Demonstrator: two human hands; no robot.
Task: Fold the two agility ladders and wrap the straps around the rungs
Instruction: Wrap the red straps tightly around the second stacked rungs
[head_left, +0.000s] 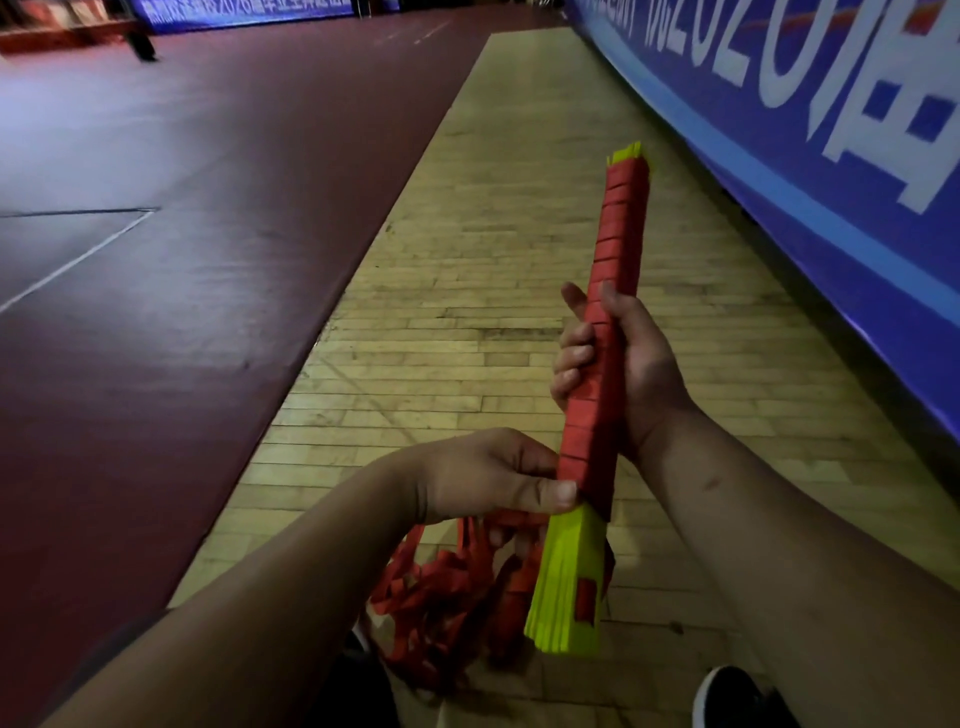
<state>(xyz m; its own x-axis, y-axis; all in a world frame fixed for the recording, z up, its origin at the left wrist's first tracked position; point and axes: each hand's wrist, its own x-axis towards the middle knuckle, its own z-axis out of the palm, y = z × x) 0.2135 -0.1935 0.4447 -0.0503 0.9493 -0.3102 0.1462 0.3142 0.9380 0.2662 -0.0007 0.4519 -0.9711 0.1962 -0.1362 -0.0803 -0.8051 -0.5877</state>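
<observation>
Maroon mat (208, 312) is running along the left, a wooden floor (467, 260) strip is lying open ahead, and a blue banner (831, 182) is closing off the right. Left hand (483, 478) is pinching the red strap (621, 234) against the yellow rungs (566, 587), with loose strap piling beneath. Right hand (639, 364) is gripping the wrapped bundle mid-length, tilted upright over the floor, above a black shoe (727, 696).

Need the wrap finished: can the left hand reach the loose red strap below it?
Probably yes: the left hand pinches the rung bundle just above the loose strap, nothing between; the right hand holds the bundle.
</observation>
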